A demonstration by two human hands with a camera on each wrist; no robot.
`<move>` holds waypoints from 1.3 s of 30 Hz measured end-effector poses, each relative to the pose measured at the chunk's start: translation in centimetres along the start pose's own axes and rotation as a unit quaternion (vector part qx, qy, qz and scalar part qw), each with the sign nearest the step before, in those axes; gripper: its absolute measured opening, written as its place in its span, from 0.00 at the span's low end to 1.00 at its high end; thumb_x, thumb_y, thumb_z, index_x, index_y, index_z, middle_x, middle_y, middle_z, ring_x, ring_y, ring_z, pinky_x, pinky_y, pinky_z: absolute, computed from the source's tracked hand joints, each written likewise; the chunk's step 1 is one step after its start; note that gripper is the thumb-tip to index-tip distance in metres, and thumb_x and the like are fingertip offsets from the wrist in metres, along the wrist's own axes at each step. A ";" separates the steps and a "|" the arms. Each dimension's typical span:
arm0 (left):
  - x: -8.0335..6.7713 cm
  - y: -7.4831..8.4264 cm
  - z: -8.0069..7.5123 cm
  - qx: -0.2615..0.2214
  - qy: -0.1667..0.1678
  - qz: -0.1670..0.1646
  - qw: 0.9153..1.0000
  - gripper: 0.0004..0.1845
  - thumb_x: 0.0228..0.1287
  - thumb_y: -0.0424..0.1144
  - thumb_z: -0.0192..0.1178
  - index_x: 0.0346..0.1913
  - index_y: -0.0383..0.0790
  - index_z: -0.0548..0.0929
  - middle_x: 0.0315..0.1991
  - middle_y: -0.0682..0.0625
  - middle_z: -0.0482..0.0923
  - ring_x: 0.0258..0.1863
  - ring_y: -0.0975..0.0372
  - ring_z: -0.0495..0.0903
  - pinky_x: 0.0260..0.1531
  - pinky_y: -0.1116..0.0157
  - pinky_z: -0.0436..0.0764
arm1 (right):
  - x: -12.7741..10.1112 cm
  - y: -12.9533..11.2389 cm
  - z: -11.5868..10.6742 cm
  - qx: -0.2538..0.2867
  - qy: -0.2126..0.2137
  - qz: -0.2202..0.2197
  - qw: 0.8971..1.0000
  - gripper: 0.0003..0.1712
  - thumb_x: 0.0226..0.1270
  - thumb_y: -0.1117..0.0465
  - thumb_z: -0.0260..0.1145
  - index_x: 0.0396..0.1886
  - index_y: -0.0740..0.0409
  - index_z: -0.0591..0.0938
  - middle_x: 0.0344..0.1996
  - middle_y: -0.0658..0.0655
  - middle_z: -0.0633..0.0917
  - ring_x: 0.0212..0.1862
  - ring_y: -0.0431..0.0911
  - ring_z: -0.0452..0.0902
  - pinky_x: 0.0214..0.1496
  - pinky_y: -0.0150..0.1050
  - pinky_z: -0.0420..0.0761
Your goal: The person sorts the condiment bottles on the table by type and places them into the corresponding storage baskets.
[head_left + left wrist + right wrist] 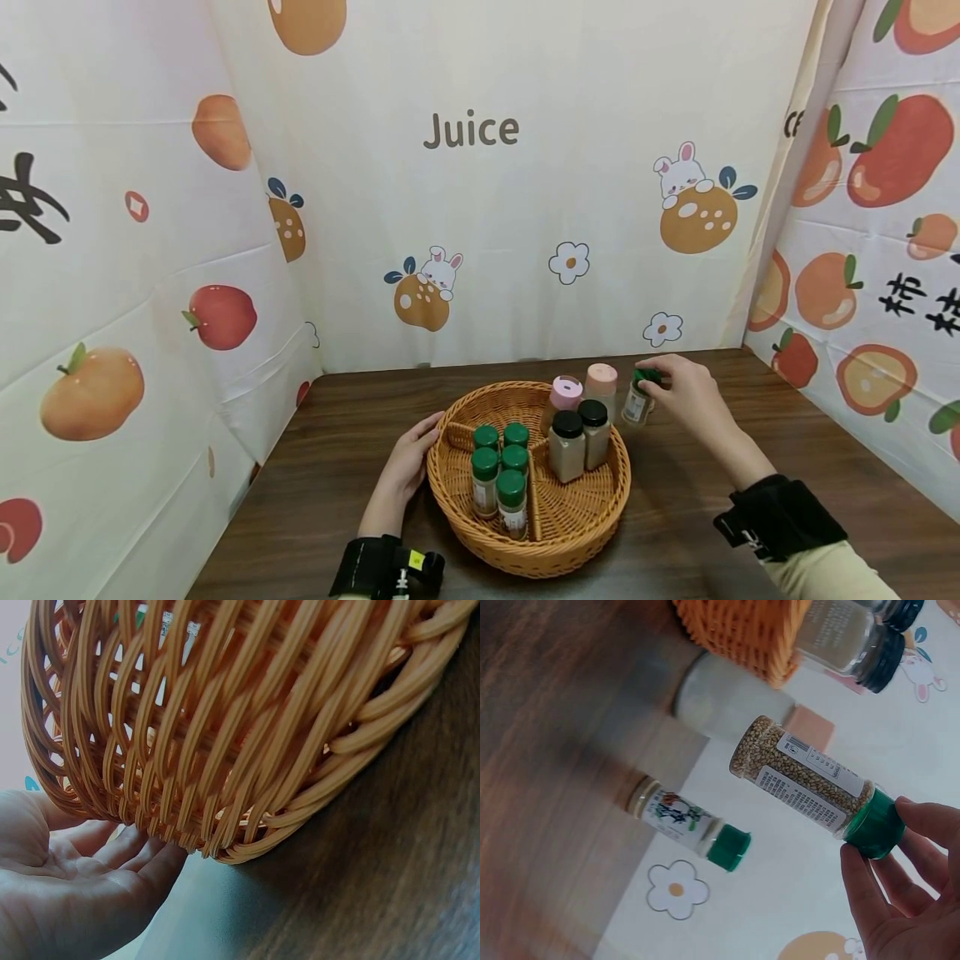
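Note:
My right hand (pixel 678 392) pinches the green cap of a small seed-filled jar (pixel 806 780), holding it off the table just beyond the right rim of a round wicker basket (pixel 600 521). In the head view this jar (pixel 639 402) shows beside my fingers. My left hand (pixel 408 467) lies flat against the basket's left wall, palm and straight fingers (pixel 142 855) touching the weave (pixel 225 750). Inside the basket stand several green-capped jars (pixel 501 471) and two black-capped jars (pixel 577 442).
A second green-capped jar (pixel 686 825) stands on the dark wooden table (pixel 750 542) by my right hand. Two pink-capped jars (pixel 585 387) stand at the basket's far rim. Fruit-printed cloth walls (pixel 480 208) close in the back and both sides.

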State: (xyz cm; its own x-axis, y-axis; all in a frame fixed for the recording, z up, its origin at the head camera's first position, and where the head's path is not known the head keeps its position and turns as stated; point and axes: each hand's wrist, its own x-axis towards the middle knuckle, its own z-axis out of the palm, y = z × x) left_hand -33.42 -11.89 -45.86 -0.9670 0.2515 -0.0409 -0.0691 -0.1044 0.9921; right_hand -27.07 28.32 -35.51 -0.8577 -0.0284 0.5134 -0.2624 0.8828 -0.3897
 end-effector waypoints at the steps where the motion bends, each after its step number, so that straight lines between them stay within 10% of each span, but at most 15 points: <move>1: 0.0 0.0 0.0 0.000 0.000 0.000 1.000 0.24 0.81 0.34 0.42 0.75 0.33 0.62 0.75 0.32 0.58 0.73 0.43 0.64 0.69 0.54 0.72 | 0.0 -0.2 -0.1 -0.001 0.002 -0.003 1.000 0.15 0.65 0.67 0.69 0.51 0.66 0.85 0.47 0.70 0.85 0.44 0.62 0.85 0.43 0.56 0.85; 18: 0.1 -0.3 -0.3 0.002 -0.004 -0.001 1.000 0.25 0.81 0.33 0.41 0.76 0.34 0.61 0.75 0.33 0.58 0.73 0.43 0.64 0.68 0.55 0.74 | 0.9 -4.0 -1.9 -0.011 0.055 -0.072 0.996 0.16 0.63 0.67 0.71 0.51 0.63 0.86 0.42 0.64 0.87 0.37 0.54 0.85 0.34 0.48 0.84; 39: 0.1 -0.2 -0.1 -0.001 -0.005 0.008 1.000 0.25 0.80 0.34 0.42 0.75 0.33 0.62 0.75 0.32 0.59 0.73 0.43 0.64 0.70 0.52 0.71 | 0.6 -11.3 -1.3 0.079 0.027 -0.118 0.989 0.15 0.63 0.68 0.71 0.51 0.61 0.86 0.50 0.60 0.86 0.52 0.55 0.83 0.45 0.48 0.88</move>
State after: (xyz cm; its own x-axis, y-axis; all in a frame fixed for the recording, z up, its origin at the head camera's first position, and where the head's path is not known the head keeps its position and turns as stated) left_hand -33.51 -11.92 -46.10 -0.9655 0.2591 -0.0245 -0.0545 -0.1094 0.9925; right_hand -24.03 18.92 -29.76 -0.7406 -0.1967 0.6426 -0.5222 0.7702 -0.3661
